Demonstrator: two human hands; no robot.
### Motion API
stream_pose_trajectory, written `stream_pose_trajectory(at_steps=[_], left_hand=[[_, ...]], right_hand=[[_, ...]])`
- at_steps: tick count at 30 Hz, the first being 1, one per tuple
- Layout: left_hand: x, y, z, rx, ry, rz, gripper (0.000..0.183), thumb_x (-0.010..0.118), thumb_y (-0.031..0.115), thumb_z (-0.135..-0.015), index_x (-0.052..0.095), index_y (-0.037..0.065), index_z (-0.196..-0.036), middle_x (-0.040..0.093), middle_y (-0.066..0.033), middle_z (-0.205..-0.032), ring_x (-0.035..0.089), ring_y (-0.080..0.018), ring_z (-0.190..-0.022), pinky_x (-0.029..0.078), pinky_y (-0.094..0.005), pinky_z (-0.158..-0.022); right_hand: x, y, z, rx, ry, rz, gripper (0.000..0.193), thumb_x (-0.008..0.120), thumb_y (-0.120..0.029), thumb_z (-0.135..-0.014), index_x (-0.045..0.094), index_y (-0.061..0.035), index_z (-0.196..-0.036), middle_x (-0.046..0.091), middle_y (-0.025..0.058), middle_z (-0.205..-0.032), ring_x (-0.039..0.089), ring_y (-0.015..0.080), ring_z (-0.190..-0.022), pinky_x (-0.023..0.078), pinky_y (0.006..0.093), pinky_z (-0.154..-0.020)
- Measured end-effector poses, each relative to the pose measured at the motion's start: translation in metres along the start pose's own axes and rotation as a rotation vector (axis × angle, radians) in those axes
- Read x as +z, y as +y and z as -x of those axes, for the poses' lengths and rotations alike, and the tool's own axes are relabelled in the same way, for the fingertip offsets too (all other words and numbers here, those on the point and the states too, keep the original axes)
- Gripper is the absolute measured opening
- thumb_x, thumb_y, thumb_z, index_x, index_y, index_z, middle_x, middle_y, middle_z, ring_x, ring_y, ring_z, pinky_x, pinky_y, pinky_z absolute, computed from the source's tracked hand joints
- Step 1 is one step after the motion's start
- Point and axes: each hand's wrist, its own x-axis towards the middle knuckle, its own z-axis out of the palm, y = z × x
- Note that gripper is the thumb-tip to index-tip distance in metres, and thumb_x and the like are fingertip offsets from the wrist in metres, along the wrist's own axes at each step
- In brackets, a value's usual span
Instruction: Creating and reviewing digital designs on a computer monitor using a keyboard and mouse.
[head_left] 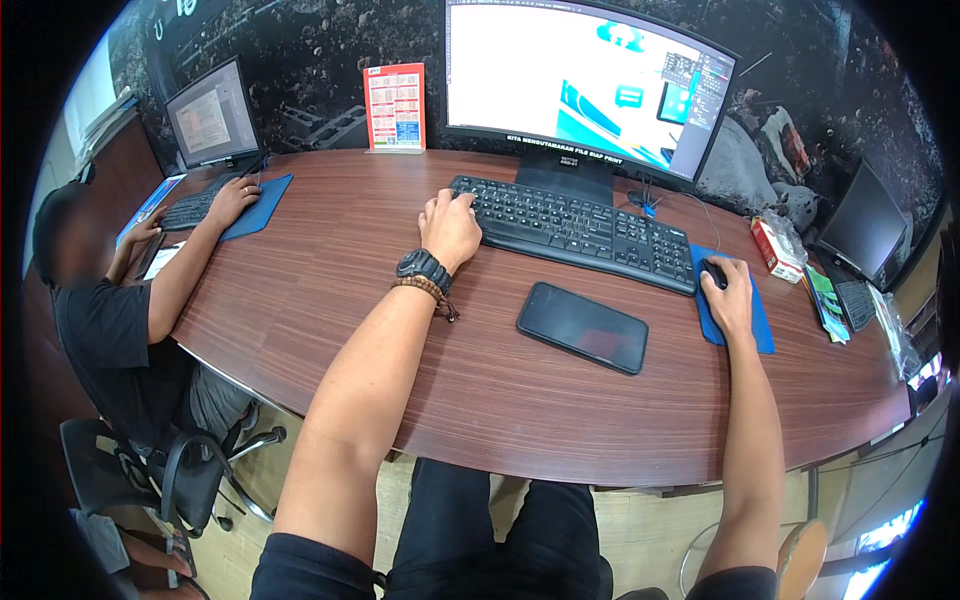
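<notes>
My left hand rests at the left end of a black keyboard, its fingers bent over the keys and holding nothing. A black watch and a beaded bracelet circle that wrist. To the right of the keyboard, my right hand lies over a dark computer mouse, which shows partly under the fingers. Beneath it is a blue mouse pad. Between my forearms, a black smartphone lies flat with a dark screen. Behind the keyboard stands a large lit monitor with a blue and white design.
A co-worker sits at the left with hands at another keyboard and mouse, facing a smaller monitor. A red and white desk calendar stands at the back. On the right are a small box and a dark screen.
</notes>
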Motion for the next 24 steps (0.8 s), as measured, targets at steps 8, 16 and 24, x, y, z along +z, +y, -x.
stream_pose_trajectory(at_steps=[8,16,24], left_hand=[[-0.0005,0.0014,0.0004,0.015,-0.001,-0.012,0.031,0.058,0.014,-0.092,0.067,0.009,-0.122,0.058,-0.0169,-0.124,0.053,-0.0385,-0.118,0.041,-0.0535,-0.103],[-0.0011,0.0021,0.0004,0.004,-0.005,-0.011,0.032,0.056,0.011,-0.091,0.067,0.009,-0.122,0.058,-0.0168,-0.125,0.052,-0.0384,-0.120,0.040,-0.0534,-0.104],[-0.0036,0.0036,0.0005,-0.010,-0.043,-0.010,0.040,0.054,0.003,-0.087,0.067,0.010,-0.124,0.057,-0.0161,-0.128,0.051,-0.0376,-0.121,0.038,-0.0535,-0.106]], right_hand=[[0.0005,0.0025,-0.0006,0.012,-0.004,0.005,0.032,0.068,-0.022,-0.081,0.071,-0.0054,-0.108,0.060,0.0192,-0.114,0.059,0.0358,-0.109,0.047,0.0432,-0.097],[-0.0003,-0.0010,-0.0001,0.013,0.004,-0.006,0.031,0.068,-0.021,-0.080,0.071,-0.0052,-0.107,0.061,0.0192,-0.113,0.060,0.0354,-0.108,0.047,0.0428,-0.097],[0.0002,0.0008,-0.0003,0.014,0.005,0.010,0.032,0.068,-0.021,-0.080,0.071,-0.0053,-0.108,0.060,0.0196,-0.114,0.060,0.0358,-0.109,0.047,0.0430,-0.097]])
